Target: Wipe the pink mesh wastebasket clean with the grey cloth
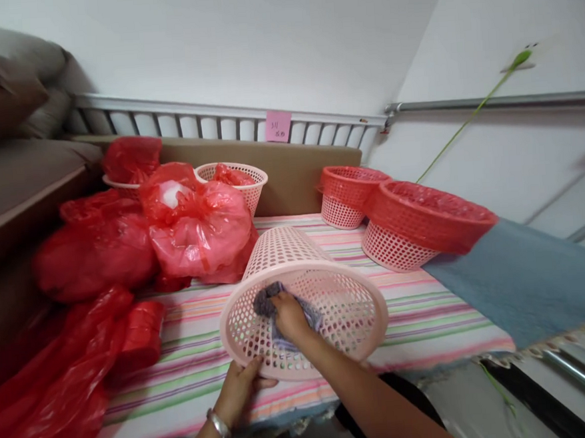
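Note:
A pale pink perforated plastic wastebasket point(294, 242) lies on its side on the striped cloth, its wide mouth facing me. My left hand point(244, 386), with a silver bracelet at the wrist, grips the lower left of the basket's rim. Inside the basket, my right hand point(290, 318) is closed on a bunched grey-purple cloth point(268, 302). Part of that cloth hangs below my fingers against the basket's inner wall. The fingertips of my right hand are partly hidden in the cloth.
Two baskets lined with red bags, a nearer one point(399, 245) and a farther one point(339, 209), stand at right. Filled red plastic bags point(203, 235) crowd the left, before another basket point(256, 198). A red bag roll point(142, 329) lies nearby. Behind runs a radiator point(206, 128).

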A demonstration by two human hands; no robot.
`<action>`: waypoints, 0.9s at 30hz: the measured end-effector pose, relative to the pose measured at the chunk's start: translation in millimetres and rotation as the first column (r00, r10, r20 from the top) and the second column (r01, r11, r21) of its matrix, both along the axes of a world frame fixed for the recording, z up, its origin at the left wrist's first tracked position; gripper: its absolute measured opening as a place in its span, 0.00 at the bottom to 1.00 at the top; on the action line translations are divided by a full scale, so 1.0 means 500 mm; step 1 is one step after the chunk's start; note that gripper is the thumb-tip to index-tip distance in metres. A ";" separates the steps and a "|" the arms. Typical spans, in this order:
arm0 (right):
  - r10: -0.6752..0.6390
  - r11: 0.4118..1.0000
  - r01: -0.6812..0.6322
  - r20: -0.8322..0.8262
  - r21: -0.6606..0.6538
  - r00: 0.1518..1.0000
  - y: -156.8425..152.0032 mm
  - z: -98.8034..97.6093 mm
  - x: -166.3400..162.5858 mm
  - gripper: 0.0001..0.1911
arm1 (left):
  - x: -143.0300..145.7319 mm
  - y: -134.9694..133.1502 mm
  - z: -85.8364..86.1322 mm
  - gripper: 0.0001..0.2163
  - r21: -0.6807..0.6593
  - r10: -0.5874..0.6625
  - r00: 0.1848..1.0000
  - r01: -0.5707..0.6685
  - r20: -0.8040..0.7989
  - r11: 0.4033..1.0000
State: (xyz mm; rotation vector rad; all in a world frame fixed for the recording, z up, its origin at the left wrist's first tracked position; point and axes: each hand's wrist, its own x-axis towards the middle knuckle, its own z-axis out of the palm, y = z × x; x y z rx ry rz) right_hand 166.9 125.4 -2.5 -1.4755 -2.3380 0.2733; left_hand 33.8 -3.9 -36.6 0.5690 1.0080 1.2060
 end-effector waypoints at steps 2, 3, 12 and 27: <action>0.060 0.998 -0.059 -0.022 0.003 0.998 -0.045 0.003 0.011 0.25 | 0.000 0.000 -0.003 0.20 0.008 0.015 1.000 -0.015 -0.002 1.000; 0.098 0.995 -0.098 -0.035 -0.001 0.995 -0.065 0.004 0.017 0.27 | 0.000 -0.001 -0.004 0.20 0.014 0.021 1.000 -0.021 -0.003 1.000; 0.296 0.951 -0.306 -0.157 -0.044 0.942 -0.142 -0.002 0.054 0.27 | 0.004 -0.033 0.004 0.22 0.035 0.107 0.994 -0.106 -0.021 0.994; 0.394 0.916 -0.400 -0.141 -0.019 0.908 -0.154 -0.013 0.076 0.23 | -0.025 -0.144 -0.026 0.26 -0.010 0.056 0.963 -0.061 -0.262 0.998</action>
